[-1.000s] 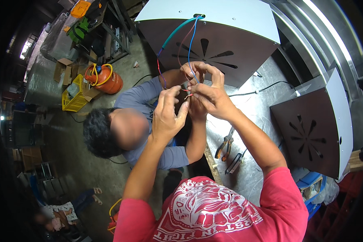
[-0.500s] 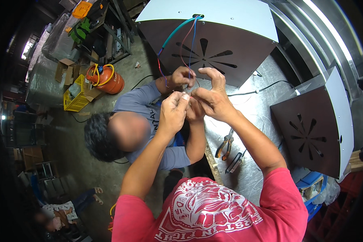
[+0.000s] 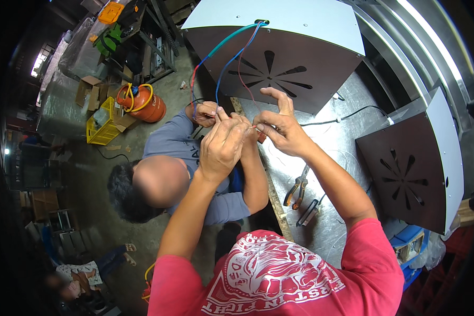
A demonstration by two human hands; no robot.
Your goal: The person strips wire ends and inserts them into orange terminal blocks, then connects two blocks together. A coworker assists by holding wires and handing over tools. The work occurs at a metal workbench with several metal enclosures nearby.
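My right hand point(image 3: 285, 131) pinches the end of a thin red wire point(image 3: 242, 77), with its index finger raised. My left hand point(image 3: 222, 150) is closed close beside it, its fingertips near the same wire end; what lies between them is too small to make out. Just beyond, a co-worker's hand point(image 3: 202, 114) holds the end of a blue wire point(image 3: 220, 73) and a red-and-blue wire point(image 3: 193, 79). This last one comes out of a teal sleeve point(image 3: 229, 39). All the wires leave a hole in the top of a large white-and-brown metal box point(image 3: 310, 58). The co-worker's other hand is mostly hidden behind mine.
Orange-handled pliers point(image 3: 297, 190) and a small dark tool point(image 3: 307, 213) lie on the metal table point(image 3: 332, 179). A second vented box point(image 3: 405, 168) stands at right. The co-worker crouches at left; an orange gas cylinder point(image 3: 151, 108) and a yellow crate point(image 3: 102, 131) are behind.
The co-worker's hand has moved left and nearer, drawing the blue wire into a curve. My left hand has shifted slightly left and nearer; my right hand stays almost in place.
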